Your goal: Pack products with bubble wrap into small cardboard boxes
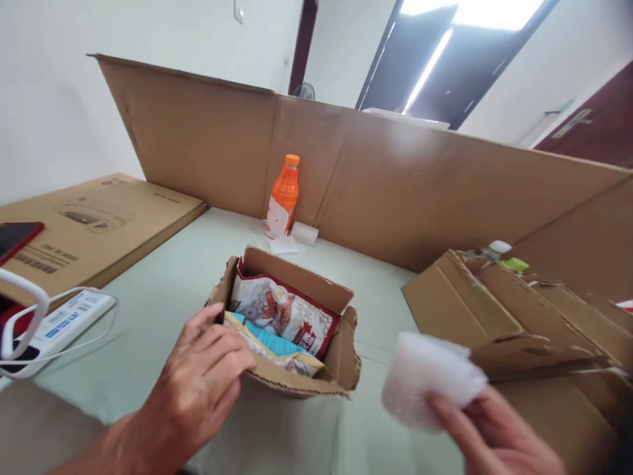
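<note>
The left hand point(198, 386) is gripping the near-left rim of the small open brown cardboard box point(297, 274), while the right hand point(494, 435) is pinching a white foam sheet point(428, 379) just right of it.

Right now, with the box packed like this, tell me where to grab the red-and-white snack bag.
Best pinch the red-and-white snack bag by its far seam, coming from above: it leans on the far flap of the small box, a blue-and-yellow packet overlaps its near end, and the left hand covers the near-left corner.
</note>
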The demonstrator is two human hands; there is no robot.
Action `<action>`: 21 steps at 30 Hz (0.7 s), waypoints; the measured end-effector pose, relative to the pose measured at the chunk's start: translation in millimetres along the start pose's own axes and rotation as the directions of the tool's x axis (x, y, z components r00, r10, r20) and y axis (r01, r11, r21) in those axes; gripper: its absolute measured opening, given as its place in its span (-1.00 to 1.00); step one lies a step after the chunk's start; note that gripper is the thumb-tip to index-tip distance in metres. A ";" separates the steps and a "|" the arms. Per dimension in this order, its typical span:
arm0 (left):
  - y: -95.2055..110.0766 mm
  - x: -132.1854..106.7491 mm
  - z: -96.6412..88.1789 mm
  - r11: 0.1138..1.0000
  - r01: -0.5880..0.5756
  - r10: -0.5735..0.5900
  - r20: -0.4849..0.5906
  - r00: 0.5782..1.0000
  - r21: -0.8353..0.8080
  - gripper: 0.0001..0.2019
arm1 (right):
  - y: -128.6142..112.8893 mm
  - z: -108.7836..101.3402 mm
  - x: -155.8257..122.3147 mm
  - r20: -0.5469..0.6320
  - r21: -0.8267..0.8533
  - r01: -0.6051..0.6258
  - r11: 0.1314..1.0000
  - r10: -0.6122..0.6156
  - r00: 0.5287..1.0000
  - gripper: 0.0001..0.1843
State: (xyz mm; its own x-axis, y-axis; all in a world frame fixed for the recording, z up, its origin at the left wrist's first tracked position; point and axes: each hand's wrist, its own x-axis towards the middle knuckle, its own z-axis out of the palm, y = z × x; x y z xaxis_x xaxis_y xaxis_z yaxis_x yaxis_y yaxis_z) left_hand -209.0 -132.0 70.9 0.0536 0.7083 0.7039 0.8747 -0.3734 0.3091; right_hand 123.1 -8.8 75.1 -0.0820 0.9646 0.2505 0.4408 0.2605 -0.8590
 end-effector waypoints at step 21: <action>5.5 -3.7 -5.3 0.992 -0.053 0.046 -0.064 0.997 -0.114 -0.76 | -144.2 185.8 57.9 0.931 -0.358 0.912 0.201 0.000 0.365 -0.81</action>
State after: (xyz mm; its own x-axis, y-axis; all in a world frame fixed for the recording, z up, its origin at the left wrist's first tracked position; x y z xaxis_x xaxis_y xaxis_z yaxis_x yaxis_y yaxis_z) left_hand -207.0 -139.9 73.4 0.0626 0.6505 0.7569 0.8100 -0.4762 0.3423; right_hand -111.3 16.9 130.6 -0.8621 0.3894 -0.3242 0.3333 0.9178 0.2159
